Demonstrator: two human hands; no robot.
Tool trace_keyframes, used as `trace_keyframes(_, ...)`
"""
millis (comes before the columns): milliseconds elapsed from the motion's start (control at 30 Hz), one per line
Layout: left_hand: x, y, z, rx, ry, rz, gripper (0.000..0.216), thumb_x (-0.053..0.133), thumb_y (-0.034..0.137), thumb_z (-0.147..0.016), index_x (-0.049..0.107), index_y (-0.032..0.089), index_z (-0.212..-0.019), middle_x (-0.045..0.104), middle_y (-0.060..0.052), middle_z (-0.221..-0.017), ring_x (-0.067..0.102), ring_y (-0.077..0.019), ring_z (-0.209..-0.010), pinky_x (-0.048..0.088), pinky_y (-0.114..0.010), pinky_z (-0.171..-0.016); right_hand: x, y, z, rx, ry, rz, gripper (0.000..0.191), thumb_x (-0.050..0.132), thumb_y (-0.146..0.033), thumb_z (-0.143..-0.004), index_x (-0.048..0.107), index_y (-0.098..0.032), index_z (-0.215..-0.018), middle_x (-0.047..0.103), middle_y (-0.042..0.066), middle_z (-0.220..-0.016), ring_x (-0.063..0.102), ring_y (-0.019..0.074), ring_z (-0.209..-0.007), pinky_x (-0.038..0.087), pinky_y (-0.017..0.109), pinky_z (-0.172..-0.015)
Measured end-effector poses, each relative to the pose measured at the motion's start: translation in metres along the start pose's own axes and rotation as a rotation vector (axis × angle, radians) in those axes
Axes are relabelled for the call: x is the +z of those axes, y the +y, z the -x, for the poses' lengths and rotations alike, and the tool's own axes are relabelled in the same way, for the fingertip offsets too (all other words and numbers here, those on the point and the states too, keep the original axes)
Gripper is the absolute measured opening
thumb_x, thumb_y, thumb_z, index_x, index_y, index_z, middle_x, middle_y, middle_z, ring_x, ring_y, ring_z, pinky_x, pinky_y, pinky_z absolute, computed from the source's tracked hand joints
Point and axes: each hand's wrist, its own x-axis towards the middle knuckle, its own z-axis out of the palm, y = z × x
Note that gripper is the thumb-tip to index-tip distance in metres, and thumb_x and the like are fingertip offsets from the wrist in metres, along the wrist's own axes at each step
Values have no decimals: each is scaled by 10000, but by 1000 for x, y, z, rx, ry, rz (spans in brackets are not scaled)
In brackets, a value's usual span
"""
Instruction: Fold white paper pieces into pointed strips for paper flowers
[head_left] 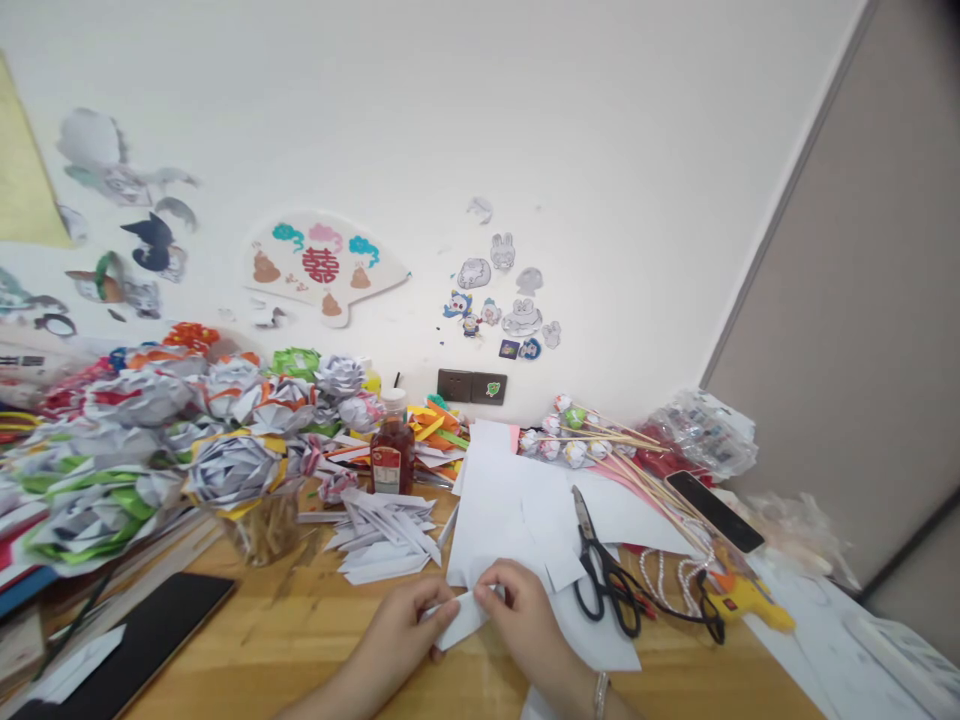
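Between my hands is a small folded piece of white paper (463, 620), held just above the wooden table. My left hand (409, 625) pinches its left end between thumb and fingers. The right end is gripped by my right hand (517, 605), its thumb and forefinger pressed together on the paper. White paper sheets (499, 510) lie right behind my hands. To the left of them rests a pile of folded paper strips (386, 540). Black-handled scissors (600, 565) lie on the sheets, right of my right hand.
Many folded paper flowers (232, 470) crowd the left side. A bottle of reddish-brown liquid (392, 445) stands behind the strips. At right are paper balls on sticks (576, 453), a phone (715, 511) and a yellow glue gun (750, 600). A black tablet-like slab (161, 630) lies front left.
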Motion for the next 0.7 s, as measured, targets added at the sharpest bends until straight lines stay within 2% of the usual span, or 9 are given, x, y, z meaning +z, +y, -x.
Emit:
trace_keyframes(333,-1,-3,-2,-23,8,29,307,513,451,-702,511,156,-615,439,76,-495,467,-103,-401,372,-203,-419,-2,5,-2,91,39,-79,155,516,-252,-751,567,-148,-647,515,1,-605,458,143,-583,361,227,-537)
trace_keyframes(533,-2,0,-1,-6,0,1,286,498,414,-724,507,152,-609,441,72,-504,478,-107,-413,381,-208,-434,-2,4,-2,49,40,-42,172,496,-250,-767,531,-159,-626,486,-6,-602,441,141,-582,344,226,-540)
trace_keyframes(700,-2,0,-2,1,9,7,304,496,439,-714,486,161,-592,430,76,-489,466,-104,-396,365,-205,-420,-2,4,-3,79,18,-66,171,496,-254,-769,522,-157,-630,473,-13,-591,434,140,-577,336,223,-532)
